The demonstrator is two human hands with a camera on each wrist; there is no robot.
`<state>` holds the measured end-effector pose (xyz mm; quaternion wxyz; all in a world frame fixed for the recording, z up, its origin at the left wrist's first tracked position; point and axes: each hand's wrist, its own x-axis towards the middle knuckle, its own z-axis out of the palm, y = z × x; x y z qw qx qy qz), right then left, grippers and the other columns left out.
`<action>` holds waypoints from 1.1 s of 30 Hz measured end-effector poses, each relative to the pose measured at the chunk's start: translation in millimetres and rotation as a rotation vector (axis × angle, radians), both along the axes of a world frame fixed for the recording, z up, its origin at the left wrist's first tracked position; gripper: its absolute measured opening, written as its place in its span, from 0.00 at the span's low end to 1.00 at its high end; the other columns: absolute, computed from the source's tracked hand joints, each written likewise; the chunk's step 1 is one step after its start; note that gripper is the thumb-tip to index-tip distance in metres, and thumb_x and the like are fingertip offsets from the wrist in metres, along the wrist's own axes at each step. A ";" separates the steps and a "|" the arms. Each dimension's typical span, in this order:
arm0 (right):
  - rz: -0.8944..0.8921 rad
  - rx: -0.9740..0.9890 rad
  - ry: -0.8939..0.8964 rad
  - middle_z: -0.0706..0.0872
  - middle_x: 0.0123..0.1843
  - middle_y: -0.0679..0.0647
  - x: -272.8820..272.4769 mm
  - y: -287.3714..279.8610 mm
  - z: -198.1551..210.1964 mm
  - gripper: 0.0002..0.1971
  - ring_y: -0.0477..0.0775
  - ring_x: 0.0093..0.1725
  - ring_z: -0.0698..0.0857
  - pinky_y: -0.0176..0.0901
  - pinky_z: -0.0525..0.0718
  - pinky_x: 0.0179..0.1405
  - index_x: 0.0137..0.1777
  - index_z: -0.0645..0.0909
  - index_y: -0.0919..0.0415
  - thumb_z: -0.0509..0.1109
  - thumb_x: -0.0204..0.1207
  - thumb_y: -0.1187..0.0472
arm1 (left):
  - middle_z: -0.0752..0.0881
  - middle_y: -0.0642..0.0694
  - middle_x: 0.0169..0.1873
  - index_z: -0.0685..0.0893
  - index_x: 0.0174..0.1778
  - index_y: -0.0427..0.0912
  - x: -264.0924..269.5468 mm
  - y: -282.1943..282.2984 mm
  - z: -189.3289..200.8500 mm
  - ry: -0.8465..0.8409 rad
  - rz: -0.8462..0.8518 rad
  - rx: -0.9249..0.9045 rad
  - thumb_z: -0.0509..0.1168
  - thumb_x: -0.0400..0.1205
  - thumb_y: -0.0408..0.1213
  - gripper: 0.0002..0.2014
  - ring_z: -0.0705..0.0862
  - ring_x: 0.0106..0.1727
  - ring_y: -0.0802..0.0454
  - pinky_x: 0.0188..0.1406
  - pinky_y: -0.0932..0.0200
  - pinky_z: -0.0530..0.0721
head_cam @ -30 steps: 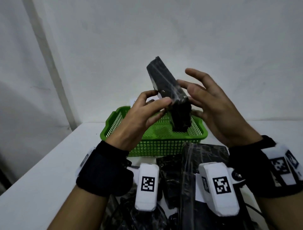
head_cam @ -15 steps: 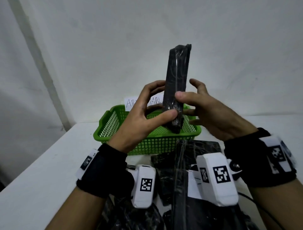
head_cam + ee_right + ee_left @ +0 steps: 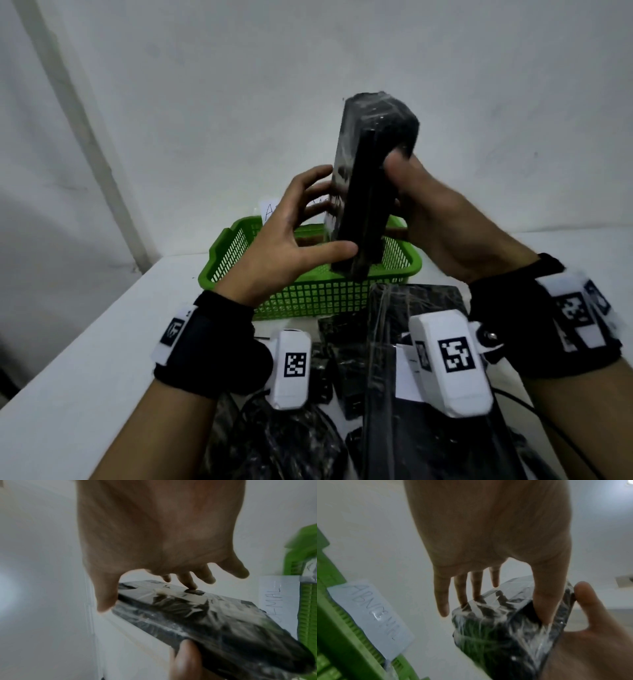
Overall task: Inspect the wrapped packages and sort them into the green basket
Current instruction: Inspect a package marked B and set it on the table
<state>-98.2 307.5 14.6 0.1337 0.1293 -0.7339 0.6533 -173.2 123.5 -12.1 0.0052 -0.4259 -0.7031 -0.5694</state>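
Observation:
Both hands hold a black package wrapped in clear film [image 3: 363, 192] upright above the green basket [image 3: 308, 298]. My left hand [image 3: 318, 219] pinches its lower part, thumb on the near edge and fingers [image 3: 462, 588] on the far left face. My right hand [image 3: 421, 205] grips its right side with the thumb high on the near edge; its fingers [image 3: 190, 584] lie across the broad face. The wrist views show the package [image 3: 505, 628] [image 3: 214, 615] close up, its film wrinkled. I cannot see what lies inside the basket behind the hands.
Several more black wrapped packages [image 3: 411, 308] lie on the white table [image 3: 85, 377] between me and the basket. A handwritten paper label [image 3: 371, 615] is taped to the basket's back rim. A white wall stands close behind. The table's edge runs along the left.
The package has turned in my hands, from leaning left, through edge-on, to its top leaning right. My right thumb has slid higher up its edge.

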 end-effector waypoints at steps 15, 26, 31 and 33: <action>-0.115 0.007 0.215 0.84 0.70 0.50 -1.3 -5.7 -2.4 0.39 0.53 0.58 0.92 0.61 0.94 0.43 0.83 0.65 0.37 0.72 0.73 0.60 | 0.73 0.63 0.80 0.65 0.84 0.66 -5.1 -5.4 0.2 0.001 0.052 -0.107 0.66 0.82 0.29 0.38 0.80 0.75 0.57 0.71 0.50 0.82; 0.050 0.213 0.342 0.73 0.81 0.48 -4.2 -9.9 -7.5 0.42 0.53 0.72 0.85 0.49 0.89 0.61 0.82 0.62 0.44 0.77 0.74 0.70 | 0.84 0.58 0.69 0.79 0.68 0.60 0.3 -11.2 18.9 -0.377 0.165 -0.015 0.56 0.69 0.80 0.38 0.89 0.61 0.39 0.55 0.37 0.88; 0.096 0.186 0.318 0.77 0.78 0.46 -0.2 -8.4 -5.8 0.30 0.54 0.70 0.86 0.50 0.85 0.66 0.78 0.70 0.48 0.74 0.77 0.59 | 0.84 0.49 0.71 0.77 0.75 0.49 1.3 -15.4 22.1 -0.496 0.029 0.122 0.66 0.75 0.66 0.35 0.91 0.55 0.31 0.51 0.37 0.91; 0.101 0.166 0.321 0.79 0.77 0.46 0.9 -9.1 -4.3 0.25 0.52 0.68 0.87 0.49 0.85 0.65 0.77 0.72 0.52 0.71 0.80 0.56 | 0.83 0.48 0.72 0.76 0.76 0.48 1.9 -13.7 22.8 -0.512 0.001 0.154 0.67 0.74 0.65 0.36 0.91 0.54 0.34 0.46 0.42 0.90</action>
